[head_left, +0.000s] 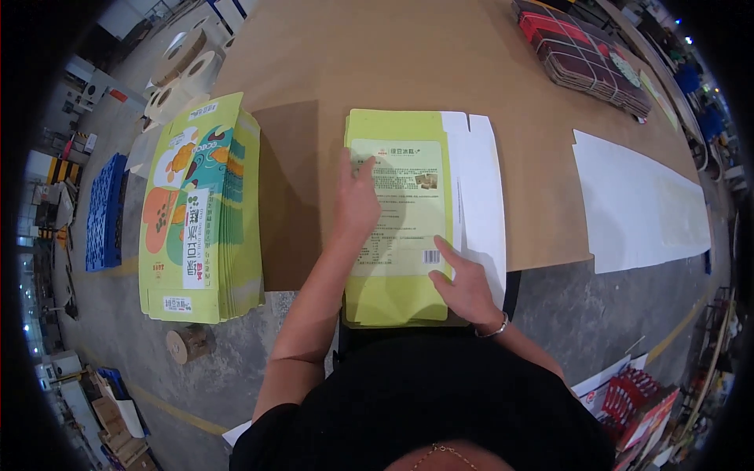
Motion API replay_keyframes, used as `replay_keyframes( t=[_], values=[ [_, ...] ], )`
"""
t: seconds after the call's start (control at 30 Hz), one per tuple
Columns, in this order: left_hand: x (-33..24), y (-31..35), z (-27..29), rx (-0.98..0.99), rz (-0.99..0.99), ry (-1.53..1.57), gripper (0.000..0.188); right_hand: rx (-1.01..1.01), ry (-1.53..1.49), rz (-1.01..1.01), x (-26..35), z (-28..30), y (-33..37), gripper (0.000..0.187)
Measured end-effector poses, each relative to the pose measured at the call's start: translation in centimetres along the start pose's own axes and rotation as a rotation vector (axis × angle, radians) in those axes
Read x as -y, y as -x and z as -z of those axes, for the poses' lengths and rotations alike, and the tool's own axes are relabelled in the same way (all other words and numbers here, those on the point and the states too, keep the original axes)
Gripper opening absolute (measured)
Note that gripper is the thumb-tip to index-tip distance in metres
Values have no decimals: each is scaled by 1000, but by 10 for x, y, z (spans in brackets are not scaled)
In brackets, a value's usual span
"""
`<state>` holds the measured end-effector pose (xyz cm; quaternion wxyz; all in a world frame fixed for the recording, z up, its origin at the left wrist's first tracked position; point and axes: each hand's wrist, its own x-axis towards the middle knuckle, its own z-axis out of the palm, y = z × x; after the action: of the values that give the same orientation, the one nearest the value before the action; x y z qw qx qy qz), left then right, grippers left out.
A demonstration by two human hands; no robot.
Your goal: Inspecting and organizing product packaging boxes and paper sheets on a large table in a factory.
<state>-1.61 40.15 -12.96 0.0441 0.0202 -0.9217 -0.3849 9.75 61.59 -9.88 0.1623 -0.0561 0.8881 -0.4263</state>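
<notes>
A flat, lime-green printed carton lies in front of me at the table's near edge. It has a pale text panel, and a white strip shows along its right side. My left hand rests on the carton's left part with its fingers stretched toward the far end. On the lower right, my right hand touches the carton, thumb and forefinger spread apart. Neither hand grips anything that I can see. Left of them stands a thick stack of flat green cartons with colourful fruit-like pictures.
Brown board covers the table. A strapped bundle of dark red and brown flat boxes lies at the far right, with a white sheet nearer. Paper rolls and a blue pallet stand left; a red basket sits lower right.
</notes>
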Motion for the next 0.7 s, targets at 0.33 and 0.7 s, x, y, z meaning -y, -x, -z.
replay_keyframes(
  t=[0.33, 0.7],
  values=[
    [-22, -1, -69, -157, -221, -500, 57, -319, 269, -10, -14, 69, -9, 39],
    [-22, -5, -73, -135, -284, -484, 55, -191, 411, 100, 14, 34, -33, 49]
  ],
)
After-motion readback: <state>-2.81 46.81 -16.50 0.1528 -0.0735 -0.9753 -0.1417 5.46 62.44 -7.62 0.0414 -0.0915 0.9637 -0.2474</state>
